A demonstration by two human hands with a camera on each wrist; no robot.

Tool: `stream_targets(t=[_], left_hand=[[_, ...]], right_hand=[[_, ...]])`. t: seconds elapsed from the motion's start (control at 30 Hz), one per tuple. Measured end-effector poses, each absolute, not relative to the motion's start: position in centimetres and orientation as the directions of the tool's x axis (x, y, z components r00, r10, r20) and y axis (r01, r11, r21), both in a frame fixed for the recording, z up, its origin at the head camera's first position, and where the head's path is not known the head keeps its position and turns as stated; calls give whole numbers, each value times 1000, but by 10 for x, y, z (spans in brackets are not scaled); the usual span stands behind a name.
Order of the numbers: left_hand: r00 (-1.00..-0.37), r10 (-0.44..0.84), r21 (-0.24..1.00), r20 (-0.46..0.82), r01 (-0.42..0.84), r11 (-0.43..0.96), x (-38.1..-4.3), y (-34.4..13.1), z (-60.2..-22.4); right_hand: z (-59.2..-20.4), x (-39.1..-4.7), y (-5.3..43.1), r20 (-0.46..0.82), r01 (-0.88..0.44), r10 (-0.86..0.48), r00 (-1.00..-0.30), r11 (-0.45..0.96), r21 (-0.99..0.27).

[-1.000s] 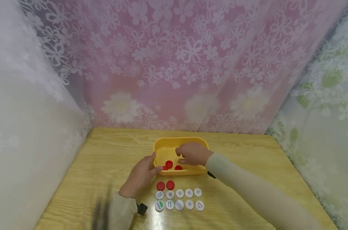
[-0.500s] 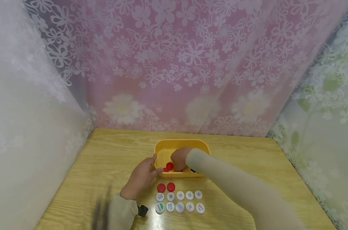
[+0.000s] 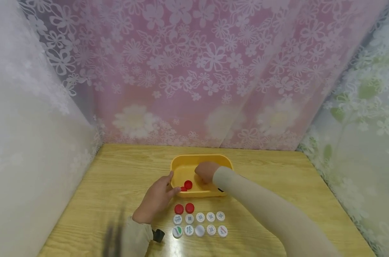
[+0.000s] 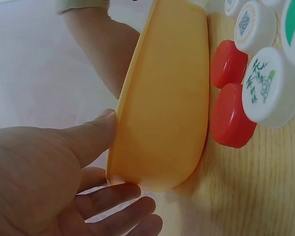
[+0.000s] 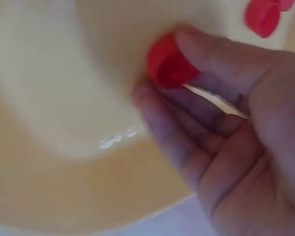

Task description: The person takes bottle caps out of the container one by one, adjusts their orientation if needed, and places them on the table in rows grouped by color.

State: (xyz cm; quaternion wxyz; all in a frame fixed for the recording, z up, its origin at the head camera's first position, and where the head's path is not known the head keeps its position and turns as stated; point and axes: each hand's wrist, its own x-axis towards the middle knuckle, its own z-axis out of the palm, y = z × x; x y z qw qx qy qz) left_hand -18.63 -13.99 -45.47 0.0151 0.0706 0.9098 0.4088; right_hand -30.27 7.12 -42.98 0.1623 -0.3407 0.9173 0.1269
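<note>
A yellow plastic basin stands on the wooden table. At its left end my left hand grips the rim, thumb on one side and fingers on the other; the left wrist view shows this hand against the basin wall. Inside the basin, my right hand pinches a red bottle cap between thumb and fingers, its hollow side showing in the right wrist view. That cap is hidden in the head view. Two more red caps lie in the basin's near left corner.
In front of the basin, two red caps sit side by side. Nearer are two rows of white bottle caps, several with printed tops. Floral curtains hang behind and at both sides of the wooden table.
My right hand has reached down into the basin, picked up a red cap from near its front wall and lifted it slightly. My left hand keeps its hold on the rim.
</note>
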Motion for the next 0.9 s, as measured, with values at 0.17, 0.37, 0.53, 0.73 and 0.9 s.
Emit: stream_targets(t=[0.17, 0.37, 0.53, 0.73, 0.9], left_hand=[[-990, 133, 742, 50, 126, 659, -187, -140, -452], [-989, 141, 757, 49, 129, 641, -186, -139, -453], [-990, 134, 761, 49, 124, 637, -185, -139, -453], [-992, 119, 762, 35, 103, 639, -186, -138, -455], [-992, 124, 759, 22, 98, 644, -187, -136, -457]], right_hand=[[-435, -307, 79, -335, -717, -650, -682, 685, 131], [-434, -300, 74, -346, -719, -638, -688, 665, 202], [-430, -293, 67, -319, -699, -626, -712, 678, 229], [-424, -290, 65, -341, -696, -610, -715, 667, 266], [-426, -288, 70, -343, -695, -608, -716, 670, 261]])
